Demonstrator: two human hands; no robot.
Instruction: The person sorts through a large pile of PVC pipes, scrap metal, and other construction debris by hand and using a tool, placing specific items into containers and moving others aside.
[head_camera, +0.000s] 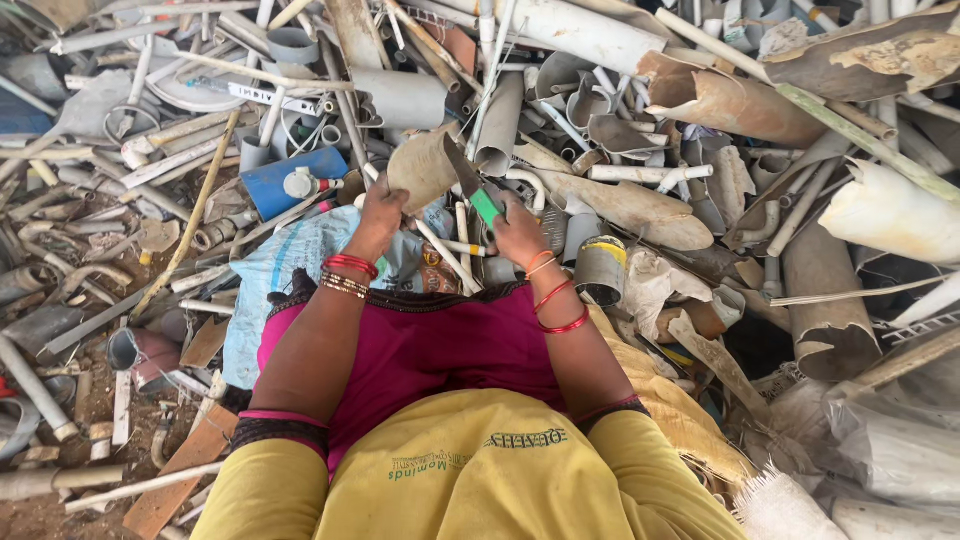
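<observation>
Yellow cloth (480, 470) is nearest. A curved brown plastic piece (422, 168) is gripped by the left hand (383, 212), a green-handled knife (478, 192) by the right hand (517, 232). Fingers could be cut if it slips.

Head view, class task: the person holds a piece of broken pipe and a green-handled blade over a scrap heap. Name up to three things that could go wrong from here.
1. The blade in the right hand lies against the pipe piece gripped by the bare left hand; a slip could cut the fingers.
2. The pipe piece has a ragged broken edge that may scratch the bare palm.
3. The surrounding pile of loose pipes might shift and slide toward the lap.
</observation>
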